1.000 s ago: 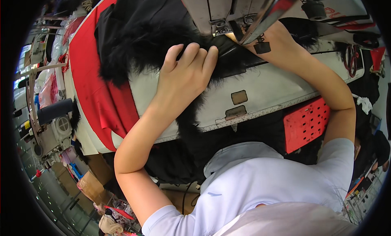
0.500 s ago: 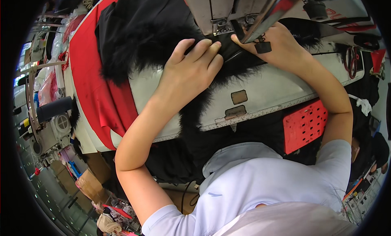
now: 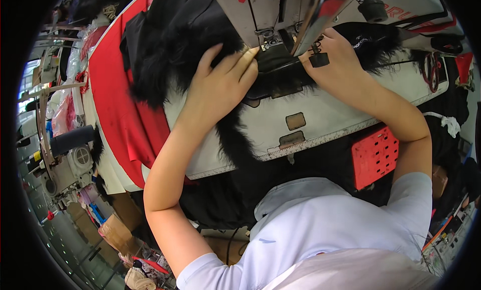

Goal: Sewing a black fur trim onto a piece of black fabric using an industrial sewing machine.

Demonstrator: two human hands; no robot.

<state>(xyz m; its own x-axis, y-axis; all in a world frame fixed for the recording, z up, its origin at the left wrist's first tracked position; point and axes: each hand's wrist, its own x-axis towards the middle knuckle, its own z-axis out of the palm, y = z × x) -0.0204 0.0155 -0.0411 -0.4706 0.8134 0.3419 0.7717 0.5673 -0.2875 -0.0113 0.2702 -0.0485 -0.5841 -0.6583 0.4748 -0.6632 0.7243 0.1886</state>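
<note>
Left hand (image 3: 218,87) spread loosely on the furry black fabric (image 3: 173,52), probably steadying it by the presser foot (image 3: 271,41) — can't tell what the right hand (image 3: 336,67) grips.

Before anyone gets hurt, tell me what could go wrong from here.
The left hand is close to the presser foot of the sewing machine, so a slip might get it pinched.
Loose black fur lies near the foot and may get caught in the stitching.
The fur strip hanging over the front edge of the table could snag or drag.
</note>
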